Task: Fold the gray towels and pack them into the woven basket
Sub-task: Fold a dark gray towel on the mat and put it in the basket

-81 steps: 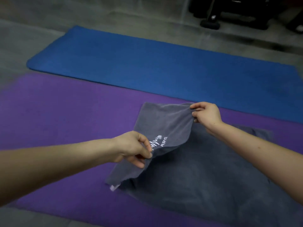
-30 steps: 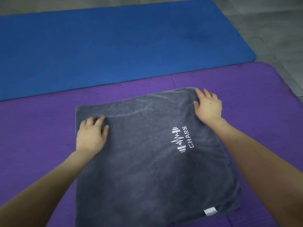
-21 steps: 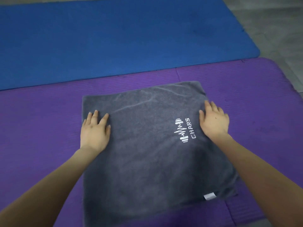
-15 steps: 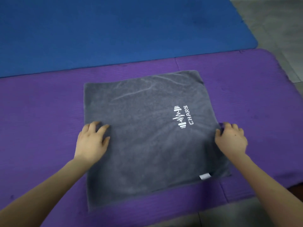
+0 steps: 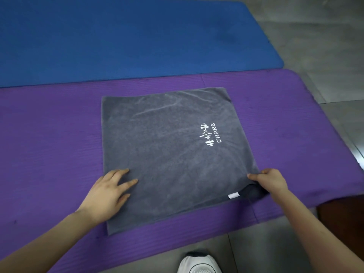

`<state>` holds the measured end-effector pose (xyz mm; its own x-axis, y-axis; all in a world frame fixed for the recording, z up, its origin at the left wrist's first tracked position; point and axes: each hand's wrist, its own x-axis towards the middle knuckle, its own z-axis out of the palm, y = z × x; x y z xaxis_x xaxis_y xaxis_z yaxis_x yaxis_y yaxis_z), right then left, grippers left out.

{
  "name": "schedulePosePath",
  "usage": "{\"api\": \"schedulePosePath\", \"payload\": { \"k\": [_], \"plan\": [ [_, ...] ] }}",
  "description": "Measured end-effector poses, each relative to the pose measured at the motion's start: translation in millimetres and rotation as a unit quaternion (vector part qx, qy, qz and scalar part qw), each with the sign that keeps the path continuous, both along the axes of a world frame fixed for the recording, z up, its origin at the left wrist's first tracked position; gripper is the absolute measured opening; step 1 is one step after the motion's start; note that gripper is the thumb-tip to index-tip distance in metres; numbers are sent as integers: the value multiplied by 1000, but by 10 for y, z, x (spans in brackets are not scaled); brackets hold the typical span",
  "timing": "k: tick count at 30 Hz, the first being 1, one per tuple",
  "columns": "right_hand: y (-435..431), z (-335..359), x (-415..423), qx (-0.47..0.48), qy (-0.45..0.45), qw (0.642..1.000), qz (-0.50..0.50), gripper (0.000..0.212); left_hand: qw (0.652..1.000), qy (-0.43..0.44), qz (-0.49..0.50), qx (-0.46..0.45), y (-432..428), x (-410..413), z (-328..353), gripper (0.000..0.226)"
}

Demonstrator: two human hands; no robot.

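A gray towel [image 5: 169, 150] with a white CHARS logo lies folded into a near square on the purple mat [image 5: 49, 144]. My left hand [image 5: 107, 192] rests flat on its near left part, fingers spread. My right hand [image 5: 270, 180] pinches the towel's near right edge, thumb on top, and lifts the top layer a little beside the white label [image 5: 233, 195]. The woven basket is out of view.
A blue mat [image 5: 128, 36] lies beyond the purple one. Gray tiled floor [image 5: 315, 36] runs along the right and near side. A white shoe [image 5: 199, 264] shows at the bottom edge. A dark brown object [image 5: 340, 219] sits at the right of the mat's near corner.
Both hands slid from the towel's far corners toward me along its sides. My right hand went from flat on the cloth to pinching the near right edge.
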<state>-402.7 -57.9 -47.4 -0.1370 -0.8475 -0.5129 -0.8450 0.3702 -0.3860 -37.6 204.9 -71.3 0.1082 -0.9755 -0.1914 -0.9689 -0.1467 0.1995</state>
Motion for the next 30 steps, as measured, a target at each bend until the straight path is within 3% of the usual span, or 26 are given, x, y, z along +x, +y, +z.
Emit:
{"api": "schedulePosePath", "payload": {
  "k": [4,8,11,14,15,17,19,21,26,30],
  "plan": [
    [64,275,367,-88,-18,995,30,20,999,29,31,-22,50,-6,56,34],
    [475,790,1164,-208,-62,960,175,20,968,162,189,-40,43,-7,195,19],
    [953,996,1673,-241,-89,916,309,22,884,291,365,-18,-25,12,333,14],
    [1460,851,1989,-257,-68,846,462,43,740,460,491,-10,-77,5,420,19],
    [1583,751,2030,-220,-54,829,511,53,703,491,515,-6,-88,0,443,17],
    [1760,567,2079,-134,11,797,589,59,669,514,537,1,-108,-27,467,17],
    [1812,408,2053,-38,37,781,623,42,662,520,540,13,-140,-75,460,17],
    [1733,324,2037,2,21,793,608,35,669,514,536,30,-173,-111,416,15],
    [1087,246,2410,-111,-22,855,507,24,707,475,522,35,-254,-146,298,13],
    [617,161,2998,-200,-20,854,479,28,734,411,540,24,-272,-225,184,17]
  ]
}}
